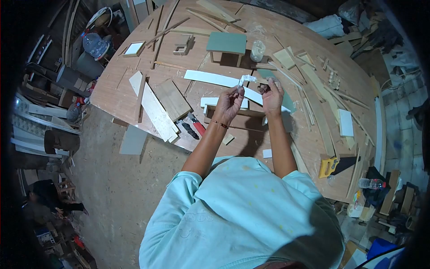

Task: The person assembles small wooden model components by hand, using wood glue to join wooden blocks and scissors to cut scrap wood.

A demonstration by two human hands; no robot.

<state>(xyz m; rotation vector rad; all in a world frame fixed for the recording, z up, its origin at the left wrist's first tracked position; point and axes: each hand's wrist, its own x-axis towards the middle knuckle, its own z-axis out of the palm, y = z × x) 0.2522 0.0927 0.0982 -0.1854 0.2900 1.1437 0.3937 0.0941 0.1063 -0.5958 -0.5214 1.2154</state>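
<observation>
My left hand (230,106) is raised over the table, its fingertips pinched on a small white, lumpy piece (247,79). My right hand (272,97) is up beside it, fingers curled in a pinch at the far end of the same piece; what exactly sits in them is too small to make out. Below both hands stands a small wooden frame with a white top (209,101). A long white board (210,78) lies just beyond them. Past that are a small green-topped wooden stool (226,43) and a clear jar with whitish contents (257,50).
Wood strips (319,114) lie along the table's right side, with a yellow-handled saw (329,167) at the near right. A plank (169,99) and a red-and-black tool (197,126) lie to the left. Another person (49,197) is at the far lower left.
</observation>
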